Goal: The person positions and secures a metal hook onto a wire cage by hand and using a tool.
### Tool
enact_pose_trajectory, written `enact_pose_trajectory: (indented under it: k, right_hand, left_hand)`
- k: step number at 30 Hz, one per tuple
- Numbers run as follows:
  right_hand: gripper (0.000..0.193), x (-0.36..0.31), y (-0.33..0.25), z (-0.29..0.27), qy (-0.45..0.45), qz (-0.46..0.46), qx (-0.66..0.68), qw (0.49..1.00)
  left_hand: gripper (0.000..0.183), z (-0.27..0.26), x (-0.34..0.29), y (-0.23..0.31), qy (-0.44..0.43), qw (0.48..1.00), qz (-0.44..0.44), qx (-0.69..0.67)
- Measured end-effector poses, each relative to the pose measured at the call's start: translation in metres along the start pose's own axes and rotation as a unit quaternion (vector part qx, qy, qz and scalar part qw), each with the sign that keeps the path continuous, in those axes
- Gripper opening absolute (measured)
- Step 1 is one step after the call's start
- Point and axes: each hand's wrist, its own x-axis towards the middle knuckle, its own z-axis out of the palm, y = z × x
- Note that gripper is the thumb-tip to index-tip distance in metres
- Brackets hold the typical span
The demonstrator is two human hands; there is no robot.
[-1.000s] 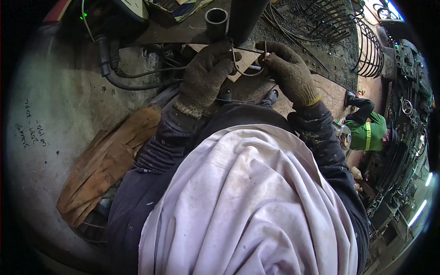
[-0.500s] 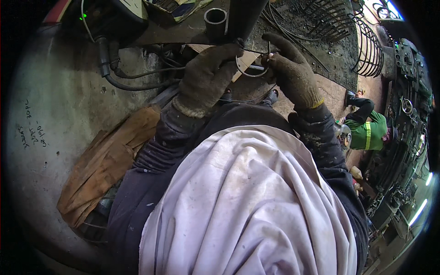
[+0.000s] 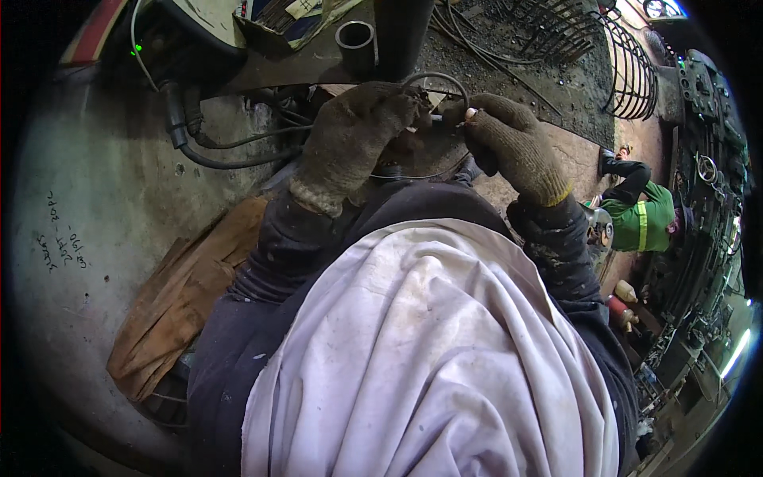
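Both my hands wear dirty knitted work gloves. Between them, just short of the workbench edge, is a curved metal rod (image 3: 442,75) whose arc bows upward and away from me. My left hand (image 3: 346,143) closes its thumb and fingers around the rod's left end. My right hand (image 3: 517,147) pinches the right end, and a fingertip pokes out of that glove. The gloves partly cover both rod ends. Just beyond my left hand, a short open metal pipe (image 3: 355,49) stands upright beside a thick dark column (image 3: 397,36).
Bent-rod cages (image 3: 633,71) lie at the right of the gritty workbench (image 3: 509,83). Left are thick cables (image 3: 238,163), a machine (image 3: 191,40), a brown cloth (image 3: 191,290) and a grey metal surface (image 3: 95,167). A person in a green shirt (image 3: 648,219) is low at the right.
The curved rod has turned over: its arc hung toward me before and now bows away. My right hand has lowered slightly, its fingers more curled. The view has shifted a little.
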Motion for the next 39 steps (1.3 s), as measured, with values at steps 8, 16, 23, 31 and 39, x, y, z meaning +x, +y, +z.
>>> enact_pose_trajectory:
  k: [8,16,23,31,39]
  right_hand:
    - [0.028,-0.007,0.005,0.0,0.048,-0.006,0.046,0.998]
    - [0.028,-0.015,0.01,-0.007,0.022,-0.031,0.075,0.996]
    - [0.028,-0.018,0.015,-0.002,0.06,-0.03,0.076,0.995]
    - [0.031,-0.008,0.019,0.002,0.038,-0.025,0.053,0.998]
    - [0.038,0.014,0.04,0.015,0.035,-0.026,0.151,0.988]
  left_hand:
    - [0.037,0.001,-0.002,-0.002,-0.088,0.982,-0.027,-0.162]
    - [0.042,0.015,-0.004,0.006,-0.079,0.988,-0.04,-0.125]
    - [0.04,0.013,-0.001,-0.002,-0.078,0.989,-0.039,-0.119]
    - [0.035,0.003,0.003,-0.024,-0.056,0.991,-0.024,-0.122]
    - [0.019,-0.011,0.004,-0.057,0.035,0.98,0.164,0.107]
